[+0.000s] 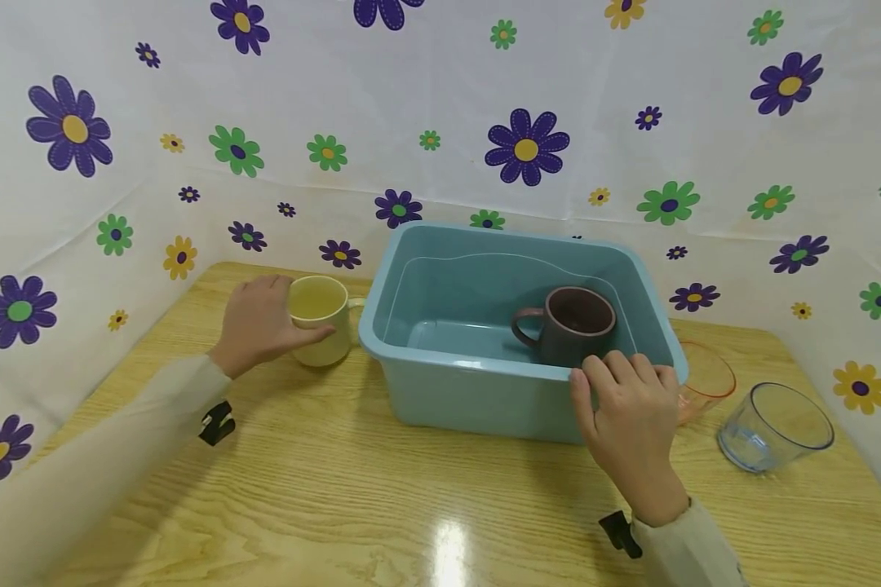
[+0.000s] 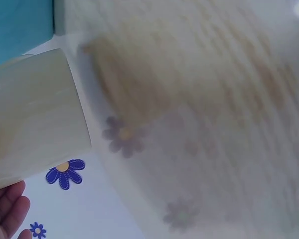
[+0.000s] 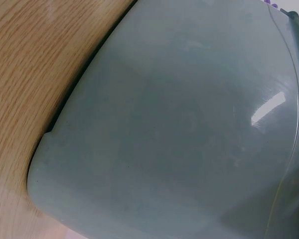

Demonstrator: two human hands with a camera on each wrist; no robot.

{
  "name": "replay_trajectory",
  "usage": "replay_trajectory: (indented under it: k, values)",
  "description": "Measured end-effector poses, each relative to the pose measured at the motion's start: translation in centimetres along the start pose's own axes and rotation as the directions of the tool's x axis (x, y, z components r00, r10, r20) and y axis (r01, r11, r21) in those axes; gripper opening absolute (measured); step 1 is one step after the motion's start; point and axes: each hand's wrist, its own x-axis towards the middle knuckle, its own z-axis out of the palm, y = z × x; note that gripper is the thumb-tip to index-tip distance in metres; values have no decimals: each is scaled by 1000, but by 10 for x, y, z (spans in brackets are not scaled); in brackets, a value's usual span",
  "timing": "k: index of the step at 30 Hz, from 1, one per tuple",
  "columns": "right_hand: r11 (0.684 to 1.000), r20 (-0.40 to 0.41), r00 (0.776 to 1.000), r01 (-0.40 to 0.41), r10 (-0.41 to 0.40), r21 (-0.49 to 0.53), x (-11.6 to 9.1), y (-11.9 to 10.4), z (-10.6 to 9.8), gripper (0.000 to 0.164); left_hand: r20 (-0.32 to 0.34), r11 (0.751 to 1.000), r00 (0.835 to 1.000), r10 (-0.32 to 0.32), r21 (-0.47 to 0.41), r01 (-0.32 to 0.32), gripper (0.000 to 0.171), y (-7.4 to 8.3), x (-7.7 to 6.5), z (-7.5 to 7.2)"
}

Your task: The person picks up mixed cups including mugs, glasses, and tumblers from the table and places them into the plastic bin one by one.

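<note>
At the left of the head view, my left hand holds a pale yellow mug, thumb across its front and fingers along its far left side. The mug's handle points right, towards a blue plastic basin. In the left wrist view the mug's side fills the left edge, with the fingertips close against it. My right hand grips the basin's front rim near the right corner, fingers bent over the edge. Inside the basin, at the right, sits a dark brown mug with its handle to the left.
Right of the basin stand a clear glass with an orange rim, partly hidden behind the basin, and a bluish clear glass. All stand on a glossy wood-grain table. A white flower-patterned sheet surrounds its back and sides.
</note>
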Motion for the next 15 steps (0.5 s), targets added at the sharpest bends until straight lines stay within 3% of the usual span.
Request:
replay_trajectory:
  k: [9, 15]
  values:
    - [1000, 2, 1000, -1, 1, -2, 0, -1, 0, 50, -28, 999, 1000, 8, 36, -7, 74, -1, 2, -25]
    - [1000, 3, 1000, -2, 2, -4, 0, -1, -1, 49, -17, 998, 999, -33, 60, 34, 75, 3, 4, -44]
